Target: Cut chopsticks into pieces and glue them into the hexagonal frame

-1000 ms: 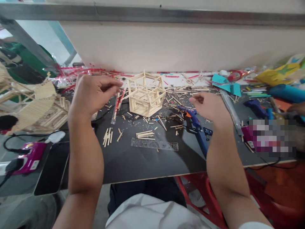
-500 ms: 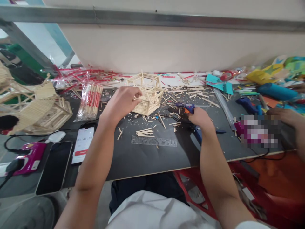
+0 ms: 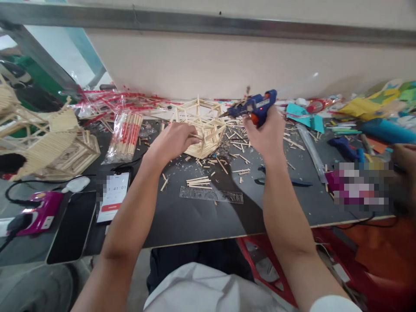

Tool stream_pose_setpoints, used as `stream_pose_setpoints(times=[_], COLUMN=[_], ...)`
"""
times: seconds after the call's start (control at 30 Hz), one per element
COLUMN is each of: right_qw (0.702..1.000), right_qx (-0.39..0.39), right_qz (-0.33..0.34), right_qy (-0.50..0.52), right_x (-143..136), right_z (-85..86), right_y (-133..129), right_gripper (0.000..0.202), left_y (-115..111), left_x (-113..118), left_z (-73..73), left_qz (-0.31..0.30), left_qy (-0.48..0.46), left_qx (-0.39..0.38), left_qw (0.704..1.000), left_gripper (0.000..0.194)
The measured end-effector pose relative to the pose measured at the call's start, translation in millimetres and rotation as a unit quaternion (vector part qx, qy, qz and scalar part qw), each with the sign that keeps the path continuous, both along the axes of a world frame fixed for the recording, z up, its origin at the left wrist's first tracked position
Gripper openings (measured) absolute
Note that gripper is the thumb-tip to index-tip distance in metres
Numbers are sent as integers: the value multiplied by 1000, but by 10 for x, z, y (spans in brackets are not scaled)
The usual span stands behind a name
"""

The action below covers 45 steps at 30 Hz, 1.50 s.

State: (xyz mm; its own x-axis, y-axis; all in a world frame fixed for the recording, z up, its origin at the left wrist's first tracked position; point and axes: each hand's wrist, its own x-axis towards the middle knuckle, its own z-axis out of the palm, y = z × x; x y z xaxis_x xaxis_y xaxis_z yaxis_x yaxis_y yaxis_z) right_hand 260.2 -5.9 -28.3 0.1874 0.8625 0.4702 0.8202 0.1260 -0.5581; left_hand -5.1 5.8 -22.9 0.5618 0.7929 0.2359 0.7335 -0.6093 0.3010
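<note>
My right hand [image 3: 268, 130] is wrapped around a blue glue gun [image 3: 256, 108], held above the table with its nozzle pointing left, towards an open frame [image 3: 208, 145] built of thin wooden sticks. At the frame's left side is my left hand [image 3: 173, 141], its thumb and fingers pinched together on a small wooden stick [image 3: 196, 136] that is mostly hidden. Whether that stick touches the frame, I cannot tell. Short cut sticks [image 3: 198, 181] lie in front of the frame, just behind a clear ruler [image 3: 211, 195].
Blue-handled pliers [image 3: 286, 180] lie right of the ruler. Bagged chopsticks [image 3: 126, 136], two phones [image 3: 73, 227] and a larger stick model [image 3: 65, 151] stand or lie at the left. Another person's hand [image 3: 406, 158] is at the far right, near a second blue glue gun [image 3: 344, 147].
My right hand has lifted the glue gun from low over the table and brought it up beside the frame. My left hand has shifted slightly right and down, still pinched.
</note>
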Motion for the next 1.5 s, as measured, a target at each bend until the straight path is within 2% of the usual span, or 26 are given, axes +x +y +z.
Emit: stream_pose_setpoints(times=[0.1,0.27,0.9,1.23,1.5], right_qw=[998,994,989,987,986], right_qx=[-11,-15,-35,-33,-44], right_qz=[34,68,112,108,124], right_qy=[-44,-80,-88,-111,-101], right_x=[-101,-91,-94,-54,-29], right_z=[54,-12,-14,-82,-57], right_y=[142,265,248,287,258], right_gripper=[35,38,38,38,44], left_y=[14,23,18,13,42], left_x=[-7,4,-17,-13,-29], left_z=[4,-1,6,-9,-47], left_qz=[10,24,21,34,23], left_qy=[0,13,47,22,9], left_qx=[-8,-10,-9,-19,-26], left_qw=[1000,1000,999,999,999], left_gripper=[19,20,28,27,28])
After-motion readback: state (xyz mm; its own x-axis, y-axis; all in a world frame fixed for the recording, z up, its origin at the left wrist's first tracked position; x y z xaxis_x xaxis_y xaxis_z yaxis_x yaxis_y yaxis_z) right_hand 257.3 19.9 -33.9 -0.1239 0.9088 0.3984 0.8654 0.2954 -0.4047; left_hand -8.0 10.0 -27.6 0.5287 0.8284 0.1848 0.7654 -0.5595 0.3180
